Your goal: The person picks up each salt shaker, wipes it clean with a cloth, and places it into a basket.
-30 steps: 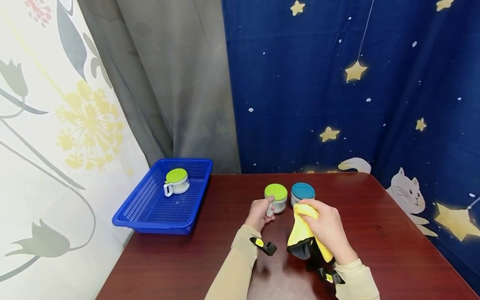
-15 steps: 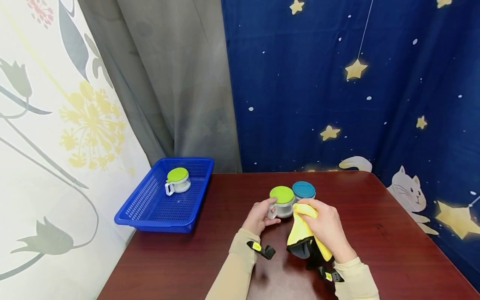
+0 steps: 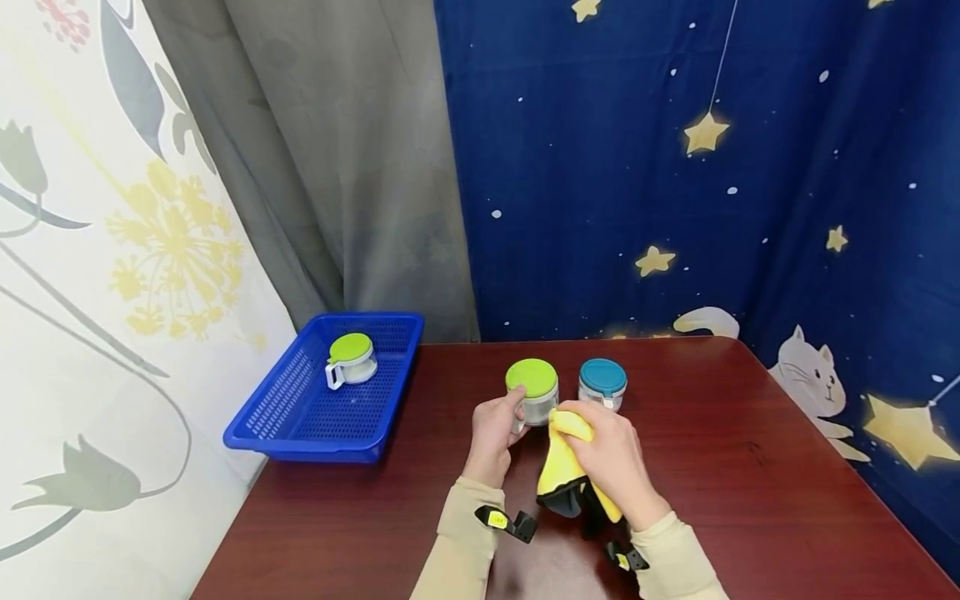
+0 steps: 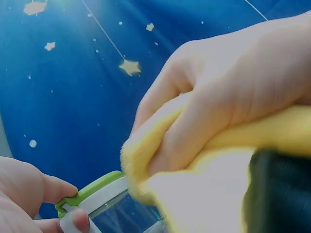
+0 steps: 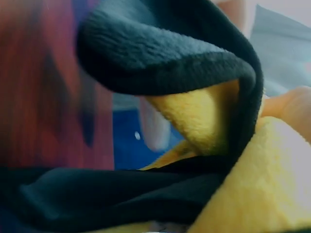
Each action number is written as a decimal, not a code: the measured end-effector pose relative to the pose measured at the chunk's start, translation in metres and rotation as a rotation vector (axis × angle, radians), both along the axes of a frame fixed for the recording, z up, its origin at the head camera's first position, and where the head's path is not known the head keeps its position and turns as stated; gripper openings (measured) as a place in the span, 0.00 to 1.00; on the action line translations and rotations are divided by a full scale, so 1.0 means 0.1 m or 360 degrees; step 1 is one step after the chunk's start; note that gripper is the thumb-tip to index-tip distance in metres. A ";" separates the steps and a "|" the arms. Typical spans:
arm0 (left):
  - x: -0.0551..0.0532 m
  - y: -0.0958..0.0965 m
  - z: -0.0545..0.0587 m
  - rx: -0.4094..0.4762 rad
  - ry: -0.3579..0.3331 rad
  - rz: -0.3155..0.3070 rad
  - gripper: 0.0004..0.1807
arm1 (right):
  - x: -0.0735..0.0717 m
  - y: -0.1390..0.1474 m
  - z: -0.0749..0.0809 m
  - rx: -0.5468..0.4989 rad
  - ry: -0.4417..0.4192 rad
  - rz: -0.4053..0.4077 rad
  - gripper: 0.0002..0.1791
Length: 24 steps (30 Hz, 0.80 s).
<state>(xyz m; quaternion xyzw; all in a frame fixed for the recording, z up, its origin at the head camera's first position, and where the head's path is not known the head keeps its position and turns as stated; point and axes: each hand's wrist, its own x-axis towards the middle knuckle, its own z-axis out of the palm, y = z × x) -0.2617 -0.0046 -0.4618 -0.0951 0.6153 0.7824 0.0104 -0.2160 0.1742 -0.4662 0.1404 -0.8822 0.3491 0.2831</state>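
By its white handle, my left hand (image 3: 492, 437) grips a clear seasoning jar (image 3: 539, 410) with a lime-green lid; the thumb lies at the lid's edge. My right hand (image 3: 611, 450) holds a bunched cloth (image 3: 561, 467), yellow on one side and dark grey on the other, close to the jar's right side. In the left wrist view the cloth (image 4: 141, 160) overlaps the jar (image 4: 127, 209), and whether they touch is unclear. Folds of cloth (image 5: 165, 68) fill much of the right wrist view. Just beyond the right hand stands a similar jar with a blue lid (image 3: 603, 377).
A blue plastic basket (image 3: 322, 452) stands at the table's back left, with another green-lidded jar (image 3: 352, 360) inside. The dark red wooden table (image 3: 750, 500) ends at curtains behind, grey (image 3: 360, 167) and starry blue (image 3: 570, 208).
The left hand's jar first shifted right towards the blue-lidded jar, then back left, away from it. My right hand has moved left with the cloth, nearer the held jar.
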 end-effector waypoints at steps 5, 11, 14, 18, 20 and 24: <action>0.09 -0.04 0.07 -0.0040 0.0033 0.0073 0.24 | 0.00 -0.21 0.04 -0.0046 0.0252 -0.0008 0.20; 0.20 -0.07 0.14 -0.0110 0.0093 0.0103 0.25 | -0.04 -0.38 0.15 -0.0003 0.0486 0.0030 0.20; 0.24 -0.07 0.19 -0.0136 0.0116 0.0097 0.26 | -0.05 -0.42 0.16 0.0044 0.0565 0.0041 0.20; 0.28 -0.09 0.26 -0.0161 0.0164 0.0144 0.27 | -0.07 -0.45 0.16 0.0081 0.0640 0.0060 0.20; 0.29 -0.11 0.28 -0.0152 0.0184 0.0156 0.27 | -0.06 -0.47 0.16 0.0092 0.0665 0.0070 0.20; 0.30 -0.16 0.34 -0.0035 0.0207 0.0121 0.27 | -0.04 -0.50 0.10 0.0097 0.0689 0.0095 0.21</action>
